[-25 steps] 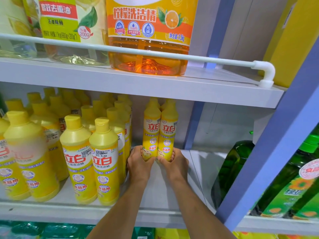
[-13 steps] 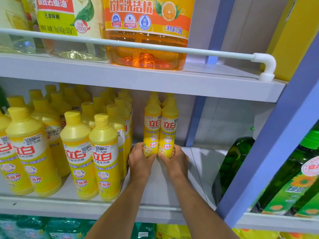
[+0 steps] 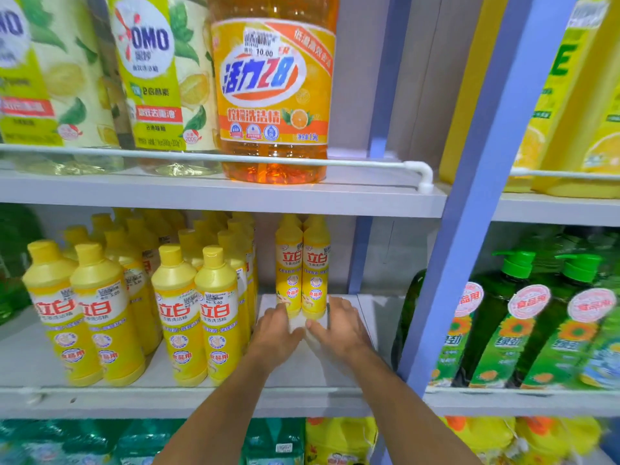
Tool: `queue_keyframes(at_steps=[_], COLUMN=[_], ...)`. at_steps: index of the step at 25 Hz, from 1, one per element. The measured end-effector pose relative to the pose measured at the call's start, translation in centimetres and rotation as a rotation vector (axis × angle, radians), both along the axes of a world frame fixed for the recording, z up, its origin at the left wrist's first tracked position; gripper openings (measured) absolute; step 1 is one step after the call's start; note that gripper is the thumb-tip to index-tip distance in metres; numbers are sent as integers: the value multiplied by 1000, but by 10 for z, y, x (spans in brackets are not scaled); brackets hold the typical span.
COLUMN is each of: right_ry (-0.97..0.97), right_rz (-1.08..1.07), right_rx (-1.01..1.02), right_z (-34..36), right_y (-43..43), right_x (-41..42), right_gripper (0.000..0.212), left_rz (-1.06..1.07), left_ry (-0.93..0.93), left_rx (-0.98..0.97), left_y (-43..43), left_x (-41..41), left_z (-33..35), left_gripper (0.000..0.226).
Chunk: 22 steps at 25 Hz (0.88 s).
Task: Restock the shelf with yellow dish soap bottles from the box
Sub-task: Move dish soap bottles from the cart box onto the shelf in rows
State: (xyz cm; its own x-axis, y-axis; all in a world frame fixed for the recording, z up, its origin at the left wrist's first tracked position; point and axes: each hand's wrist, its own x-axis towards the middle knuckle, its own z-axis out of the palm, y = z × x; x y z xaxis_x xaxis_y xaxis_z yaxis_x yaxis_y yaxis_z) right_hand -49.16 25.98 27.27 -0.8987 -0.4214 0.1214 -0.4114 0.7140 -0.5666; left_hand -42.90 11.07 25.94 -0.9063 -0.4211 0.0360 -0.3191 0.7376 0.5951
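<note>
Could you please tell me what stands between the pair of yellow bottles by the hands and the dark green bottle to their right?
Nothing stands there: the head view shows only bare grey shelf, just beyond the right hand.

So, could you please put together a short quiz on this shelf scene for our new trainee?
1. True or false: the two yellow bottles nearest the left hand and right hand lie on their sides.
2. What stands on the upper shelf directly above those two bottles? A) an orange bottle B) a cardboard box C) a stack of towels
3. Fill in: the green pump bottles stand to the ___ of the blue upright.
Key: 1 false, they stand upright; 2 A; 3 right.
</note>
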Motion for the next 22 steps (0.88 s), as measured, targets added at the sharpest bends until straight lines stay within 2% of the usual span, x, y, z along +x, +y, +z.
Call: queue_keyframes(at_steps=[3,7,10,15,22], right_ry=[63,125,176,188,168], right_rz=[81,129,148,133,217], right_rx=[191,390,477,496,546], right_z=[25,52,65,58,-3], right_y=[19,36,44,46,9], right_x=[25,78,129,229,359], right_gripper=[69,78,78,80,80], left_rz=[-258,-388,-421,-408,-333], left_ry=[-207,-223,-173,-131,-337], left_rx=[-373,-578,-631,-646,-566], left_y=[7,19,28,10,-42], left_x=[36,91,141,247,407], left_z=[20,46,61,57,-19], left_gripper=[63,66,68,67,68])
